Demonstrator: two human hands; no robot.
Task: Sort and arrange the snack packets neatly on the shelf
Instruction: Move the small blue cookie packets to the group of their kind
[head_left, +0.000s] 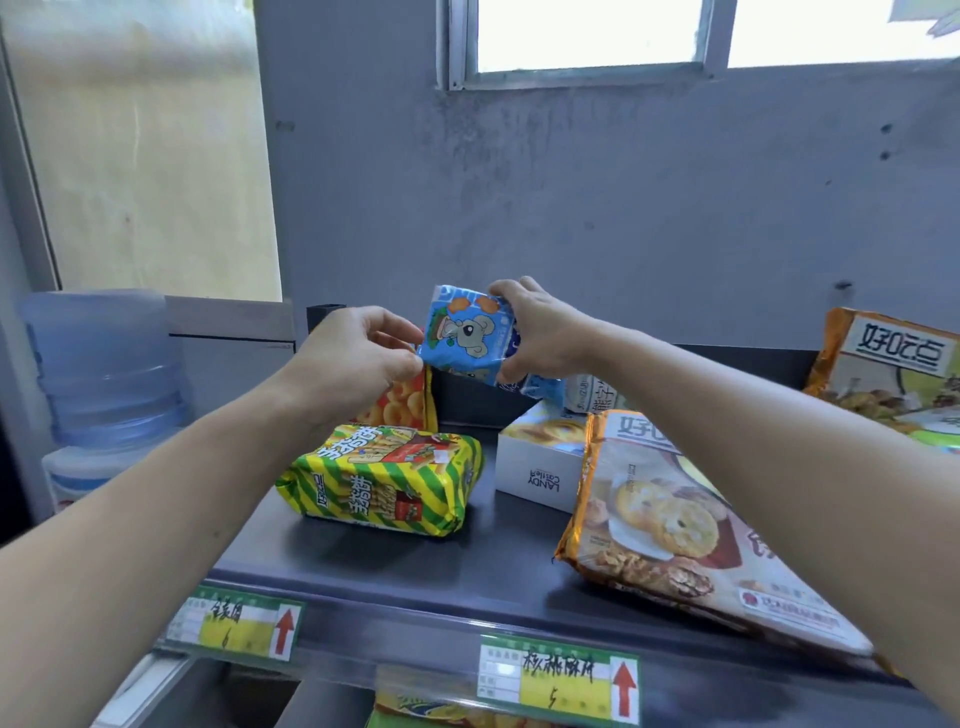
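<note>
Few packets look sorted: the striped biscuit-stick pack (384, 478), white LANDY box (535, 462) and orange cookie bag (670, 519) lie askew on the dark shelf (467, 566). Above its far middle, the right hand (540, 327) curls round the blue koala packet (465, 332), and the left hand (353, 358) pinches its left edge. A stained grey wall (623, 208) with a window (587, 36) stands behind.

Two orange-edged cookie bags (675, 519), toward three and four o'clock. One blue koala packet (467, 332) mid-frame. One green-striped packet (384, 478) and one ring-snack packet (402, 405) at its seven o'clock. One white box (535, 467) at its five, one white pouch (597, 396) at its four. Two price labels (561, 675), six and seven o'clock. One water bottle (104, 364), nine o'clock.
</note>
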